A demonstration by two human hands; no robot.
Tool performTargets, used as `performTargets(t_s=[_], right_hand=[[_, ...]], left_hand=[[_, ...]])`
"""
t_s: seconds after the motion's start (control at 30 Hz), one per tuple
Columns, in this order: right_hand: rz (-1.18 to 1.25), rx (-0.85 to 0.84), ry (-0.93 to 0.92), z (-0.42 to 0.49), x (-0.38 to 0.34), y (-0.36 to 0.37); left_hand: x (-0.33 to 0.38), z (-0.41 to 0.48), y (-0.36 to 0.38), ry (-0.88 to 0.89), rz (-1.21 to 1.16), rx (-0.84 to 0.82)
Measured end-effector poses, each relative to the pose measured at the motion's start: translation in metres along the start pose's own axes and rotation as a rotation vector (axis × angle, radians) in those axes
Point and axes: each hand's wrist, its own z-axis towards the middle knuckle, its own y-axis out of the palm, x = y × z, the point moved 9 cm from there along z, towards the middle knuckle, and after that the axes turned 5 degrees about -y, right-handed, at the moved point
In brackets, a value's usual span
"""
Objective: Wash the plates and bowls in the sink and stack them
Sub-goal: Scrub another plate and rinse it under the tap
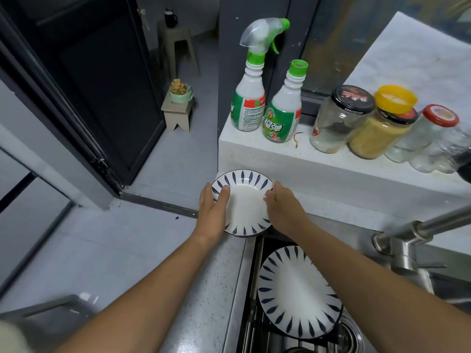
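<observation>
On the tabletop (216,301) at 12 o'clock, left hand (214,207) and right hand (283,207) pinch opposite rims of the white blue-striped ceramic plate (242,203); stiff, breakable, probably slick when wet.

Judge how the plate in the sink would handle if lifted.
The plate looks like glazed ceramic: probably rigid, and liable to chip against the steel sink. Its glossy surface may be slippery if wet. It seems to lean tilted, so a push could slide it.

I have both forearms stretched forward; my left hand (214,207) grips the plate (246,200) with thumb on top, my right hand (283,207) pinches its opposite rim.
</observation>
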Motion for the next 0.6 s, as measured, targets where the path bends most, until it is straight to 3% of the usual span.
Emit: performTargets(t_s=[0.23,0.6], right_hand=[[-0.141,-0.081,-0.021,0.008,0.003,-0.004],[0.423,0.288,0.130,-0.016,0.032,-0.058]], left_hand=[[-0.001,0.003,0.002,0.033,0.079,0.035],[-0.009,-0.004,0.000,-0.040,0.021,0.004]])
